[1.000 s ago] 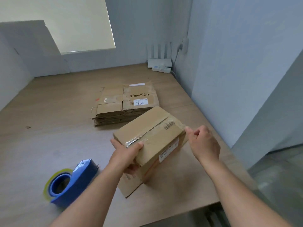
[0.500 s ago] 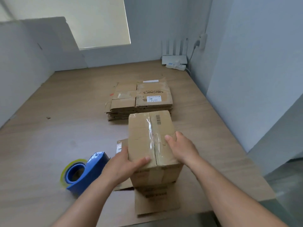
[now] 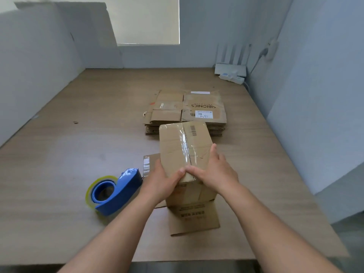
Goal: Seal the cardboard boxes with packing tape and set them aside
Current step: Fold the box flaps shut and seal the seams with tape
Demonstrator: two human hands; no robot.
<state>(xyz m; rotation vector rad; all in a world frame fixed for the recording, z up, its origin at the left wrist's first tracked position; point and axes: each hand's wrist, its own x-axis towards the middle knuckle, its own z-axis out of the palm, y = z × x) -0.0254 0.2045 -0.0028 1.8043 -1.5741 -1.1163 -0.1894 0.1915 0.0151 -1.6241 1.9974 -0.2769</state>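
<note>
A small cardboard box (image 3: 175,142) stands on the wooden table (image 3: 69,154), clear tape running along its top seam. My left hand (image 3: 159,182) clasps its near left corner, thumb on top and fingers down the side. My right hand (image 3: 214,170) lies on the near right part of the top with straight fingers. Both thumbs meet on the tape at the near edge. A blue tape dispenser (image 3: 116,191) with a clear roll lies on the table just left of my left hand.
A stack of flattened cardboard boxes (image 3: 185,111) lies right behind the box. Flat cardboard pieces (image 3: 195,219) lie under and in front of it. A white router and power strip (image 3: 230,70) sit in the far right corner. Walls close in on three sides.
The box was turned from slanted to lengthwise away from me. My right hand came off the far end onto the near top, and both thumbs slid together on the tape.
</note>
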